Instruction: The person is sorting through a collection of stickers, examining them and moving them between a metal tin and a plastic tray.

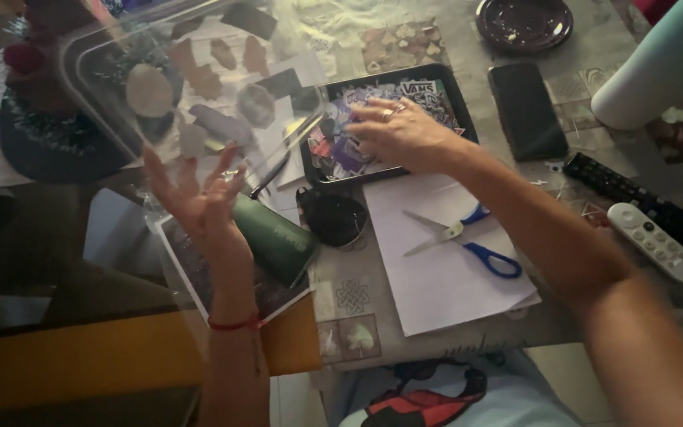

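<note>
We are noting our right hand lying flat, fingers spread, on the cut-outs in the black tray, while our left hand, open-palmed, is propping the tilted clear plastic lid just left of the tray.

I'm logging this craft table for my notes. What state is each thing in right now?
Left hand: raised, fingers spread, under the clear plastic lid, which is lifted and tilted.
Right hand: flat on the cut-outs in the black tray.
Scissors: open, lying on white paper.
Phone: screen dark.
</note>
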